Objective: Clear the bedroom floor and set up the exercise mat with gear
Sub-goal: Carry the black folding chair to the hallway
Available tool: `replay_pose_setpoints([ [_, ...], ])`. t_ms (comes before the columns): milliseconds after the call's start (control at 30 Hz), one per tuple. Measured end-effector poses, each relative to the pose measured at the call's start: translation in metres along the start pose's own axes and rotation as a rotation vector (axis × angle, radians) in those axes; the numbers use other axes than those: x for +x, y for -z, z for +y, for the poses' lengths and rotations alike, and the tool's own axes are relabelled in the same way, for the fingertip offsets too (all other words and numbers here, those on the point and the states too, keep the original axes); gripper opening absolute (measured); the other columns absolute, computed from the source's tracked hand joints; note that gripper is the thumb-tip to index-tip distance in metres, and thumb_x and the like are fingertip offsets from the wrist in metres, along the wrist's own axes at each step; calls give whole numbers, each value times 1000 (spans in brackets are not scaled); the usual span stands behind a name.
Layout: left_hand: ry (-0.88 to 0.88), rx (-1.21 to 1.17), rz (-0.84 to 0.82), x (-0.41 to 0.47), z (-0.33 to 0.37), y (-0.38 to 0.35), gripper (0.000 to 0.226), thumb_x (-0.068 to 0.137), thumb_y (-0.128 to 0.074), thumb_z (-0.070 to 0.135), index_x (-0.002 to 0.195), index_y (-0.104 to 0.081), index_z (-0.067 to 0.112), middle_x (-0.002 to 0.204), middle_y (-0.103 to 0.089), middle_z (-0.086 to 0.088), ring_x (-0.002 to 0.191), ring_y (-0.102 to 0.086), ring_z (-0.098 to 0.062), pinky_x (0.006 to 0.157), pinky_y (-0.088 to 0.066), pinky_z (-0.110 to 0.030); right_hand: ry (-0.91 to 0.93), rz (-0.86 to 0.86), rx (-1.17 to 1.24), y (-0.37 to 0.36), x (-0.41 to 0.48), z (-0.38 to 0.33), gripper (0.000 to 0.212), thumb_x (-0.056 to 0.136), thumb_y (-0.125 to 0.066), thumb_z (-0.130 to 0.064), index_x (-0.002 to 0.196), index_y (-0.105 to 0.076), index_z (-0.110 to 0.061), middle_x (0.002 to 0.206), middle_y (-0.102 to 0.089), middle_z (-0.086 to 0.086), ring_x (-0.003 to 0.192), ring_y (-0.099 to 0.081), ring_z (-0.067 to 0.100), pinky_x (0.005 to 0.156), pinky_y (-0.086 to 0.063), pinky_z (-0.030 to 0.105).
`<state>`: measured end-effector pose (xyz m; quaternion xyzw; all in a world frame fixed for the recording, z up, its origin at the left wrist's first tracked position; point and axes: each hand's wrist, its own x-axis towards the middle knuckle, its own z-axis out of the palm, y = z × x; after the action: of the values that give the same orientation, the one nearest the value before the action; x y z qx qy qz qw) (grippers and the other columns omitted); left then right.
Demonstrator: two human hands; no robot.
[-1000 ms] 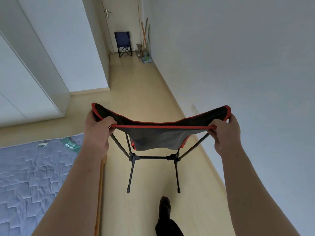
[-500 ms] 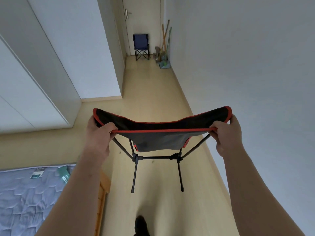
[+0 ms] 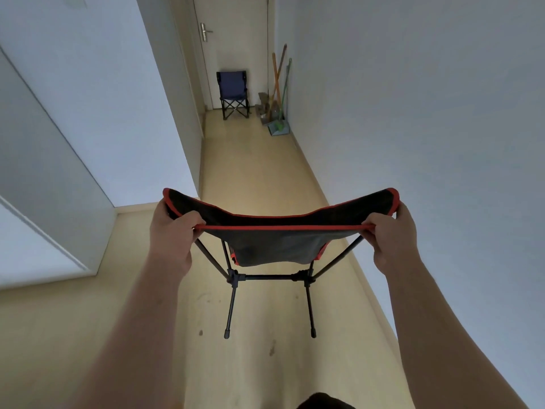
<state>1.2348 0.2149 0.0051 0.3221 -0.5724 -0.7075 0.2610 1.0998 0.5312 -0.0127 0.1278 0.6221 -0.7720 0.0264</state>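
— Gone from the lower left is the quilted mattress; the blue chair (image 3: pixel 233 93) by the door (image 3: pixel 236 39) looks nearer.
— And the hold?
— Clenched: left grip (image 3: pixel 171 234) and right grip (image 3: pixel 392 234) each grasp a top corner of the black, red-trimmed folding chair (image 3: pixel 277 245), held out ahead, legs hanging over the hallway floor (image 3: pixel 259 172). Beyond, brooms (image 3: pixel 277 81) lean on the right wall (image 3: pixel 413 113).

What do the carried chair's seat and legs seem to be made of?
Chair seat: looks like dark woven fabric, matte, with red edge binding; it sags between the gripped corners. Legs: thin black tubes, probably coated metal with a dull finish; they run straight and rigid, and meet at hubs that may be plastic.
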Motion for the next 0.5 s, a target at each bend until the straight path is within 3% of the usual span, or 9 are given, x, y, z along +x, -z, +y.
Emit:
replay_pose_setpoints([
  [267,5,6,0,204,-7,-84,30,78,-56,-15,96,-60,10,89,-64,-6,90,-65,-27,86,-63,-43,-11,2,4,-118,189,7,73,79,-60,15,143,-49,-19,127,-60,10,112,-64,32,76,-64,35],
  [500,38,41,49,360,13,-157,34,79,-57,-15,101,-61,11,96,-66,-8,98,-66,-29,86,-62,-43,-45,-40,-17,-224,348,-12,73,79,-60,16,141,-48,-19,122,-61,7,112,-64,30,86,-63,45],
])
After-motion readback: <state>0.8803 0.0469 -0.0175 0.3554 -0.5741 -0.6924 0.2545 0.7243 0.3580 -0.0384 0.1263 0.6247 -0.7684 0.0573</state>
